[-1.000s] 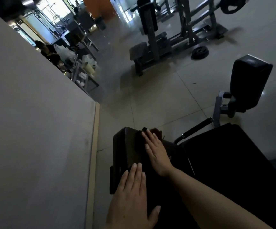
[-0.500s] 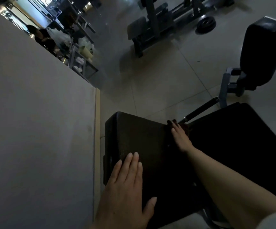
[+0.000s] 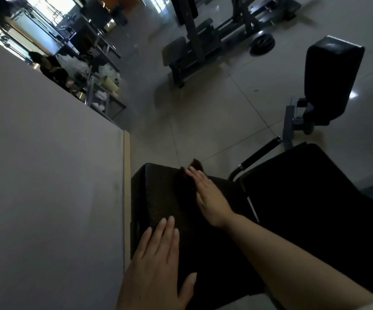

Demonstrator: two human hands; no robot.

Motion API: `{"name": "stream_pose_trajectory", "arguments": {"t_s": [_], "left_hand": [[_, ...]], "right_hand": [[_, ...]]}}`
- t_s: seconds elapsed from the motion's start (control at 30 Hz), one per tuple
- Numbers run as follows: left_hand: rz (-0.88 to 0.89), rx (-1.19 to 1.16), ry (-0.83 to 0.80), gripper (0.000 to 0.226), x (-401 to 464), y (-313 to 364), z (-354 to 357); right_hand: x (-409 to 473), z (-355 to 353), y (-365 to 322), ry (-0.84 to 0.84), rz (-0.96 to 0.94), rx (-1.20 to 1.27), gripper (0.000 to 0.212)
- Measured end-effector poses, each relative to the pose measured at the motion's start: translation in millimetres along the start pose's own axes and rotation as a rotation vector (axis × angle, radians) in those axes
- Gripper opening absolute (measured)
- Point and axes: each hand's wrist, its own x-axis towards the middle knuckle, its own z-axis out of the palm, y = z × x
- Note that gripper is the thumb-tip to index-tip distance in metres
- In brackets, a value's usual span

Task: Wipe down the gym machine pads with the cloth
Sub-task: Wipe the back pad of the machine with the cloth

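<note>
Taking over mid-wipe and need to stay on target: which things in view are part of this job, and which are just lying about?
In the job:
- black pad under both hands
- dark cloth under the right hand
- left hand, flat on the pad
- upright pad, possibly next

Lying about:
- weight plate on the floor
- bench machine
- cluttered shelf

The right hand [image 3: 208, 193] hides most of the dark cloth [image 3: 186, 175].
</note>
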Motion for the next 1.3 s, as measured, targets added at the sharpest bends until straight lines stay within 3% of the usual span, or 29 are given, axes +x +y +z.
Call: {"name": "stream_pose_trajectory", "arguments": {"t_s": [0.17, 0.33, 0.4, 0.63, 0.73, 0.83, 1.03, 1.2, 1.3], "left_hand": [[0.022, 0.031, -0.027, 0.090, 9.5, 0.6, -5.8], [0.023, -0.014, -0.037, 0.082, -0.7, 7.3, -6.0], [0.009, 0.089, 0.066, 0.081, -2.2, 12.1, -17.6], [0.025, 0.176, 0.084, 0.079, -10.6, 12.5, -19.8], [-0.002, 0.178, 0.069, 0.084, -9.4, 16.0, -19.2], [-0.036, 0.187, 0.056, 0.084, -8.3, 19.6, -16.9], [-0.021, 0.178, -0.024, 0.081, -12.6, 26.3, -14.0], [0.013, 0.207, -0.105, 0.081, -14.4, 30.5, -15.1], [-0.007, 0.196, -0.100, 0.079, -16.0, 34.0, -14.5]], "right_hand": [[-14.5, -4.3, 103.5, 0.023, 0.392, -0.061, 0.058], [-10.8, 4.6, 86.1, 0.156, 0.549, 0.229, 0.054], [-13.3, 7.6, 63.7, 0.175, 0.522, 0.296, 0.054], [-39.3, 14.2, -40.7, 0.016, 0.067, 0.564, 0.049], [-38.1, 16.6, -43.7, 0.001, -0.013, 0.465, 0.044], [-30.1, 14.4, -13.3, 0.097, -0.007, 0.149, 0.046], [-24.3, 6.7, 109.5, 0.078, 0.445, -0.167, 0.060], [-10.0, 12.3, 111.7, 0.240, 0.709, 0.321, 0.043], [-18.5, 14.3, 70.9, 0.244, 0.607, 0.427, 0.051]]}}
